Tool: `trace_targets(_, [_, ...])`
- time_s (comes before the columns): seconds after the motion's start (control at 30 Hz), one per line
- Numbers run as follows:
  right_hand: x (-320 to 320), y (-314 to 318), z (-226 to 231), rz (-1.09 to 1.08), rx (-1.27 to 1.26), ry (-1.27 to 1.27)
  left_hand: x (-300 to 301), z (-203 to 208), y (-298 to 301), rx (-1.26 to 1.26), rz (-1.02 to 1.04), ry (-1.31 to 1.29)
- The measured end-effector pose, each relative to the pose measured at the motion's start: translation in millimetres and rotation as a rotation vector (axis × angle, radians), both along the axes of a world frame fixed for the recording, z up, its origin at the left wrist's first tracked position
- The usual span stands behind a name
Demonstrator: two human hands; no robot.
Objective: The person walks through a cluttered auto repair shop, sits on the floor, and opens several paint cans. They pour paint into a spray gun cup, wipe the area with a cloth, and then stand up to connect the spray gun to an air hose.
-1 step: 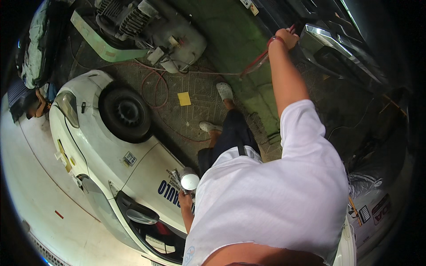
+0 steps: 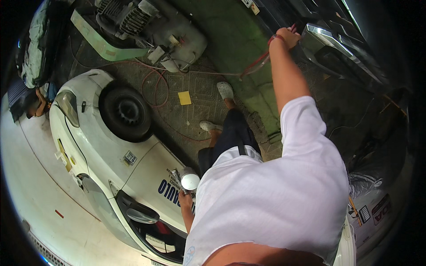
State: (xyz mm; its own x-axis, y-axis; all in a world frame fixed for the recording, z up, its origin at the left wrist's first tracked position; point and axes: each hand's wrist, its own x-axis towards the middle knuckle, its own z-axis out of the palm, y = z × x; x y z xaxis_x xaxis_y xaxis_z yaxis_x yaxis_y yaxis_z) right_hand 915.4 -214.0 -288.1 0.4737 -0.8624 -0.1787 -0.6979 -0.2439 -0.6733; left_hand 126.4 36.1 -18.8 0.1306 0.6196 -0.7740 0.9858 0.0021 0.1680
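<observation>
Head view: you stand in a garage in a white T-shirt (image 2: 270,195), dark shorts (image 2: 235,133) and pale clogs (image 2: 225,91), arms spread between a white car and a dark vehicle.
Left hand (image 2: 186,199): curled around the lower part of a spray gun, low by the car's door; your shirt and the gun hide some of the fingers, so you cannot tell how each one sits.
Spray gun (image 2: 176,177): metallic, with a white-topped cup (image 2: 190,181), held between your shirt and the door; whether it touches the panel cannot be told.
Right hand (image 2: 288,37): closed around a red hose, arm outstretched just beside the dark vehicle, a red wristband (image 2: 277,38) at the wrist.
Red hose (image 2: 257,63): slants from your right hand down toward the floor, near a thin pale line (image 2: 208,72) that runs toward the compressor.
White car (image 2: 106,170): at your left, showing its black front wheel (image 2: 124,111), headlight (image 2: 67,108), side mirror (image 2: 142,216) and blue door lettering (image 2: 168,192).
Air compressor (image 2: 186,37): ahead of you, its finned cylinders (image 2: 135,21) beside a curved pale-green guard (image 2: 108,53).
Floor (image 2: 199,108): textured, with a yellow square sheet (image 2: 184,98) and a looped reddish hose (image 2: 167,88) near your feet.
Dark vehicle (image 2: 313,42): along your right, with bright trim.
Far left: another person's bent arm (image 2: 42,104), beyond the car's nose.
</observation>
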Motion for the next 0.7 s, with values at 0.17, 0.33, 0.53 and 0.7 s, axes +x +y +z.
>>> trace_targets(0.17, [16, 0, -8, -0.056, 0.072, -0.126, -1, 6, -5, 0.041, 0.009, 0.083])
trace_targets(0.33, [36, -22, -52, -0.058, 0.282, -0.209, -12, -10, -14, -0.01, 0.013, 0.13])
trace_targets(0.53, [36, -49, -71, 0.076, 0.538, -0.306, -16, -12, -27, -0.064, 0.12, 0.025])
trace_targets(0.7, [32, -53, -52, 0.02, 0.596, -0.292, -9, -10, -22, -0.055, 0.073, 0.084])
